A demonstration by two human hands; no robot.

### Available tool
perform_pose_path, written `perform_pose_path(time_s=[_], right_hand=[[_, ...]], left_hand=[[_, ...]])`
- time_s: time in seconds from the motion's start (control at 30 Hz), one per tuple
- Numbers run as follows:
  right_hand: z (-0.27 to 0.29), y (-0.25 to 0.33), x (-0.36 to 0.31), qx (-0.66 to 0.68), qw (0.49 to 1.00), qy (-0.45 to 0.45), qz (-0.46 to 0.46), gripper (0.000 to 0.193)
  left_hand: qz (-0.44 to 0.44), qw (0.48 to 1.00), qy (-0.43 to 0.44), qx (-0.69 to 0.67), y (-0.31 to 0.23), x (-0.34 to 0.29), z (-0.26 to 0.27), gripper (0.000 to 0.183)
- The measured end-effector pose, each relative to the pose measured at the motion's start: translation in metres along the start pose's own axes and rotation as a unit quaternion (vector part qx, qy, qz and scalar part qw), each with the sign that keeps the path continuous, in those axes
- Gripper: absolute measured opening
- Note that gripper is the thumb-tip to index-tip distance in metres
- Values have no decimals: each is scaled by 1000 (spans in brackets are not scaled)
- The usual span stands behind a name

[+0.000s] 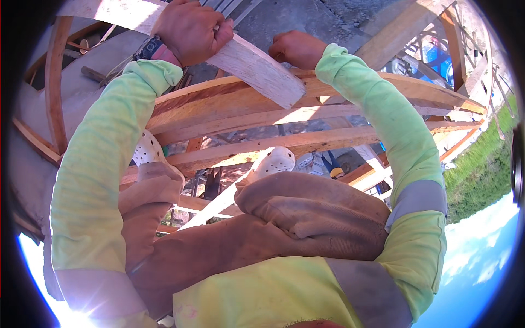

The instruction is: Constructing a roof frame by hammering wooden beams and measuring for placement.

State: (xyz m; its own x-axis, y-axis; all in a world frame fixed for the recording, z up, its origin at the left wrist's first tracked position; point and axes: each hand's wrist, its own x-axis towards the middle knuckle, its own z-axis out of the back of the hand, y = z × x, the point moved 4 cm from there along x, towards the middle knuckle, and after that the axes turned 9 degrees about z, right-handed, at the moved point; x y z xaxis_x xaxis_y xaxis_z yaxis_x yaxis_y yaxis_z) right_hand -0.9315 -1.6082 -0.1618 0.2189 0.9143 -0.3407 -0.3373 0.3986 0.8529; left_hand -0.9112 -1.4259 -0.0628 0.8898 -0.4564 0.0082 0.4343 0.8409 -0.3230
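Here, my left hand (pixel 188 30) sits at the top of the frame, left of centre, with its fingers wrapped over the upper edge of a pale, rough-sawn wooden plank (pixel 257 65). That plank runs from the upper left corner down toward the centre, where its cut end stops just above a curved reddish-brown wooden beam (pixel 229 101). My grip on the plank is closed and firm. A dark patterned band (pixel 149 48) circles that wrist, just above the cuff of my lime-green long sleeve (pixel 93 180).

My right hand (pixel 297 48) is a little right of centre at the top, curled into a fist just beside the plank's lower end; I cannot tell whether it clasps anything, as the fingers are turned away.

Lower, in the middle of the frame, my knees in brown trousers (pixel 306 213) are bent, and two white perforated clog shoes (pixel 276 160) rest on a lighter wooden beam (pixel 284 145) crossing the frame. At the right edge lie green grass (pixel 481 169) and blue sky.
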Motion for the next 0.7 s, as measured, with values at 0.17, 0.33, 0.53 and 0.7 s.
perform_pose_path(time_s=[0.17,0.33,0.53,0.7], right_hand=[[-7,1,-2,19,1000,-22,-7,21],[-6,4,1,106,993,-55,-21,19],[22,-16,-58,-40,999,-23,27,7],[41,-30,-84,-48,981,-26,-188,10]], left_hand=[[-7,1000,21,10,-4,3,1,21],[17,998,23,-51,-7,9,-8,25],[19,999,5,-28,-4,5,-9,27],[43,998,7,-45,-2,0,-6,27]])
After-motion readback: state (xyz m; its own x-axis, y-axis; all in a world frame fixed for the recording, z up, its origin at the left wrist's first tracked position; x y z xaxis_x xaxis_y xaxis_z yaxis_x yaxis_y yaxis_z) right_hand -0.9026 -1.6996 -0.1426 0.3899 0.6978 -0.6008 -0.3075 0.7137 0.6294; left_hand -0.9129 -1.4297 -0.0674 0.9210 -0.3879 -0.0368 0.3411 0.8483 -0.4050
